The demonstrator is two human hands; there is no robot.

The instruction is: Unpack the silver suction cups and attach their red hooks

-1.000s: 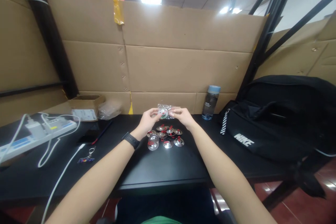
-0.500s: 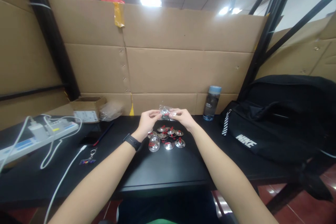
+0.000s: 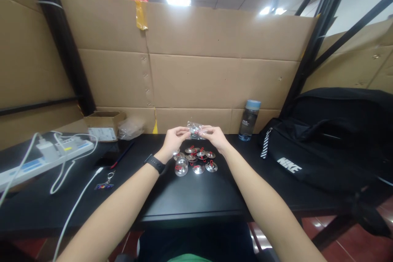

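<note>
Between my two hands a clear plastic bag [image 3: 194,126] is held up at the back of the table, with something shiny and a bit of red inside. My left hand [image 3: 175,141], a dark watch on its wrist, pinches the bag's left side. The right side is gripped by my right hand [image 3: 215,137], thumb and fingers together. Just below and nearer to me lie several small silver finger cymbals [image 3: 199,169] with red loops, some overlapping. One cymbal [image 3: 181,169] sits at the front left of the group.
A water bottle [image 3: 249,120] and a black backpack [image 3: 319,143] stand to the right. On the left are a power strip [image 3: 58,153] with white cables, a phone [image 3: 107,159], a keychain [image 3: 106,184], a small cardboard box [image 3: 104,125] and crumpled plastic [image 3: 131,128]. Cardboard [image 3: 221,82] walls the back.
The bag sits slightly more upright between my fingers. Both hands keep their grip, and the cymbals lie as before; the view has shifted a little.
</note>
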